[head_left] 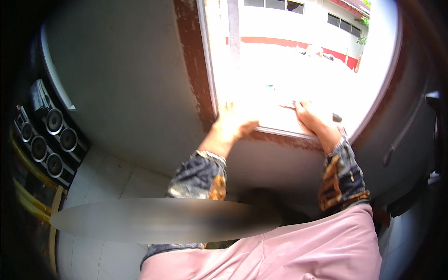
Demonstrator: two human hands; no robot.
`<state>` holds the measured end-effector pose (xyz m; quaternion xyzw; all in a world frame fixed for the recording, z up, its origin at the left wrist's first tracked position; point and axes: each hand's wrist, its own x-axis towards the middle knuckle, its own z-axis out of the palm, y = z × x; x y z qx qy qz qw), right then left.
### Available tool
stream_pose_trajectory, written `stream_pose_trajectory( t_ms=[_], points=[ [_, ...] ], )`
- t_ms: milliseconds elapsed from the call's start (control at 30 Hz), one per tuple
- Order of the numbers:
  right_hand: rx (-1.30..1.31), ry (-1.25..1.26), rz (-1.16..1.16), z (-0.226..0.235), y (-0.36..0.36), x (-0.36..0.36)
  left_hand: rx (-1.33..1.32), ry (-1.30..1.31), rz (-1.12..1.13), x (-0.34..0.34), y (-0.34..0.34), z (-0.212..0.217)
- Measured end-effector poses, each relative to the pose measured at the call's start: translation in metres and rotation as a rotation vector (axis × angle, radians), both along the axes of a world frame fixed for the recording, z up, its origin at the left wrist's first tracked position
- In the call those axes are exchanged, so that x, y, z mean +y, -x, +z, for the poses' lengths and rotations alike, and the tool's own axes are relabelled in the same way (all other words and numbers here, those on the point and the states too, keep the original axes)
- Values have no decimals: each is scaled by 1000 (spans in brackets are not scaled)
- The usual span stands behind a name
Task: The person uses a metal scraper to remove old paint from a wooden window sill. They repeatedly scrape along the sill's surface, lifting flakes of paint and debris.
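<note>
Head view, read from the left: a stack of dark speakers (46,140) with round silver cones stands against the grey wall (126,79), on a pale tiled floor (107,182). Further right the wall ends at a worn, reddish-brown window frame (196,70) whose paint is flaking. The left hand (232,122) lies flat and spread on the window sill (280,131), fingers pointing outward into the glare, holding nothing that I can make out. The right hand (313,119) rests a little further along the same sill, fingers fairly close together, laid over a thin flat strip (288,107) near the sill's outer edge; a small dark object (337,117) shows just beyond its knuckles, but whether the hand grips it cannot be told through the overexposure. Both forearms wear patterned dark sleeves, and a pink garment fills the lower right. As a judgement, the sill is rigid and fixed, so it should bear weight without giving, though the peeling paint may be rough and crumbly under the palms. The thin strip looks light and stiff, and would best be pinched at its near edge. Outside, a white building with a red band (298,44) shows.
</note>
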<state>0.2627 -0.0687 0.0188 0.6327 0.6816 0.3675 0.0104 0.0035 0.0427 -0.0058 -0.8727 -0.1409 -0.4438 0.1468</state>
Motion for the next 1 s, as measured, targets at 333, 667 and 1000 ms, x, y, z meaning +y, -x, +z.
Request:
stream_pose_trajectory(
  t_ms=[333,667,1000],
  points=[
    [672,9,-240,30,30,-10,105,550,74,-31,-9,34],
    [698,-54,-136,28,25,-9,263,659,-25,-23,-9,39],
    [718,-60,-138,30,25,-7,387,717,-25,-26,-3,33]
  ],
)
